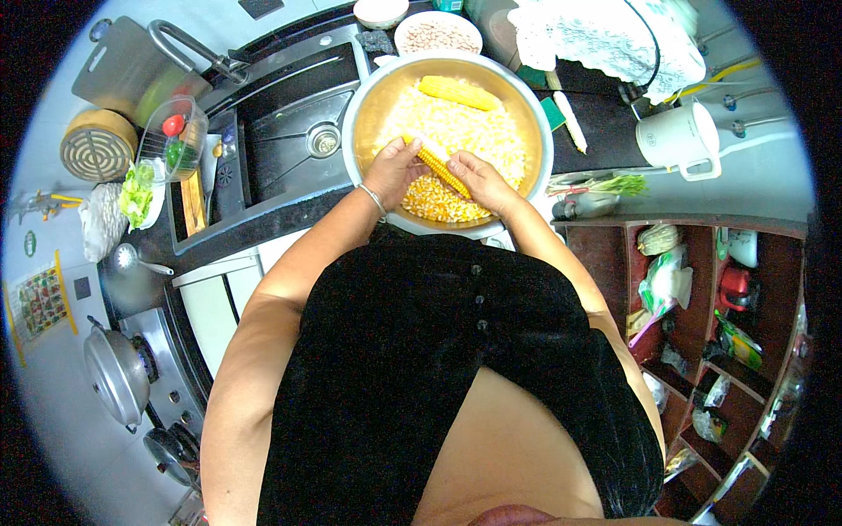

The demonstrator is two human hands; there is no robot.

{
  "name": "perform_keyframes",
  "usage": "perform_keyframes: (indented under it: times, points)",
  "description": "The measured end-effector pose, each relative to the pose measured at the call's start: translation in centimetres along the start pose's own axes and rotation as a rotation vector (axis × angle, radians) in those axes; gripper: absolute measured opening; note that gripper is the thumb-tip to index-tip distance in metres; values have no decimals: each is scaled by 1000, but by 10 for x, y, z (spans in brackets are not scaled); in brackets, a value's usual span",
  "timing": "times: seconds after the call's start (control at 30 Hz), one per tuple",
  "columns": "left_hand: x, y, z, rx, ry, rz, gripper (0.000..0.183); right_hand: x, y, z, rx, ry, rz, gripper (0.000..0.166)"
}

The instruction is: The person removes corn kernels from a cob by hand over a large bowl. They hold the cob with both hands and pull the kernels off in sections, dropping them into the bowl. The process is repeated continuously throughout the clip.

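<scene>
A wide metal basin [368, 85] stands on the counter, with many loose corn kernels [447, 204] inside it. Over the basin, my left hand [395, 171] grips the upper left end of a yellow corn cob [437, 164], and my right hand [483, 181] holds its lower right end. The cob lies slantwise between my hands; a paler strip runs along its upper side. Another whole corn cob [458, 93] rests on the kernels near the basin's far side. A bracelet is on my left wrist.
Left of the basin is a sink [296, 118] with a curved faucet [177, 33]. Behind it stands a bowl of peanuts [439, 34]. At the right are a green scouring pad [551, 113], stripped cobs [569, 121] and a white pitcher [677, 139]. A lidded pot [117, 375] sits at the left.
</scene>
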State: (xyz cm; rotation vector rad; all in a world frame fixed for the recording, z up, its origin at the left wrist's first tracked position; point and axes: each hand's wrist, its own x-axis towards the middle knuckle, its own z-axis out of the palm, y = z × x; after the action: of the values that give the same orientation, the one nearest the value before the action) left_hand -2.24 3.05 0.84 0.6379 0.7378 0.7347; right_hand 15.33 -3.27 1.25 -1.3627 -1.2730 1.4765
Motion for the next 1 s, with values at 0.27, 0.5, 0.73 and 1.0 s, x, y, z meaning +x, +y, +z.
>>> perform_keyframes:
  times: [0.27, 0.5, 0.73, 1.0]
  points:
    - [3, -5, -3, 43, -71, -15, 29, 5, 6, -4, 361, 40, 170, 24]
    - [3, -3, -6, -166, -10, 48, 24, -1, -3, -9, 369, -67, 196, 28]
    - [-1, 1, -1, -136, -18, 71, 27, 2, 8, -8, 234, 77, 195, 29]
    - [-2, 4, -6, -193, -37, 74, 33, -3, -4, -12, 597, -76, 189, 26]
